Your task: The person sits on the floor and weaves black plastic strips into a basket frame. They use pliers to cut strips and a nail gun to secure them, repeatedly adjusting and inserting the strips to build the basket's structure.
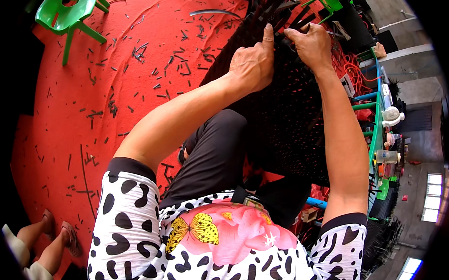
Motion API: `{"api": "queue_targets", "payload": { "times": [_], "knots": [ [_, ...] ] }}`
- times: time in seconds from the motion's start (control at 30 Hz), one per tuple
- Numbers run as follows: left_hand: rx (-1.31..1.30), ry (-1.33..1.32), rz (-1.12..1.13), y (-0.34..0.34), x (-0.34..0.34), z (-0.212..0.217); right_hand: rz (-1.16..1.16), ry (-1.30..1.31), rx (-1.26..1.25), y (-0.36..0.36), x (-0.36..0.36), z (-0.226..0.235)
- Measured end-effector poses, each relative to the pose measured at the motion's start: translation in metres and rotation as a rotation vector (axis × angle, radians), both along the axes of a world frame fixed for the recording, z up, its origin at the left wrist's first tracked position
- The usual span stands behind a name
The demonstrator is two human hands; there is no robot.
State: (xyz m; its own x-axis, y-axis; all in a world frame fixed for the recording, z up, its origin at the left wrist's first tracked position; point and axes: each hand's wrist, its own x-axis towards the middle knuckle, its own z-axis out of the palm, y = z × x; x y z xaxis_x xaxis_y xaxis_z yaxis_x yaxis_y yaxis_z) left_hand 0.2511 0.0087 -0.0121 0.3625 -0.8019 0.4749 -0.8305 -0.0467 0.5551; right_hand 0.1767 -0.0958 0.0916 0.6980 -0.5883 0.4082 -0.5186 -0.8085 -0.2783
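A large black woven piece [284, 122], dotted with small gaps, stands over my lap and slopes away from me. At its far end my left hand [253, 63] has the index finger stretched out along the black strands, the other fingers curled; what they close on is hidden. Just to the right, my right hand [313, 46] pinches a thin black strip [305, 28] between thumb and bent index finger. More loose black strips [284, 10] stick up around both hands. The dark material hides where the strips enter the weave.
Short black offcuts [173, 64] litter the red floor covering [129, 24]. A green plastic chair [71, 16] stands far left; another green chair [331, 2] is far right. Another person's sandalled feet [68, 237] show lower left. At right, a green-framed rack [377, 133] holds jars and a small white fan [391, 116].
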Motion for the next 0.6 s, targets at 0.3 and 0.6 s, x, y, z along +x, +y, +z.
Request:
{"api": "queue_targets", "payload": {
  "times": [0.3, 0.6],
  "knots": [
    [0.119, -0.04, -0.008, -0.01, -0.001, 0.009, 0.176, -0.083, -0.061, 0.006, 0.004, -0.003],
    [0.11, -0.043, -0.008, -0.012, 0.002, 0.005, 0.053, 0.086, -0.165, 0.011, 0.038, -0.005]
  ]
}}
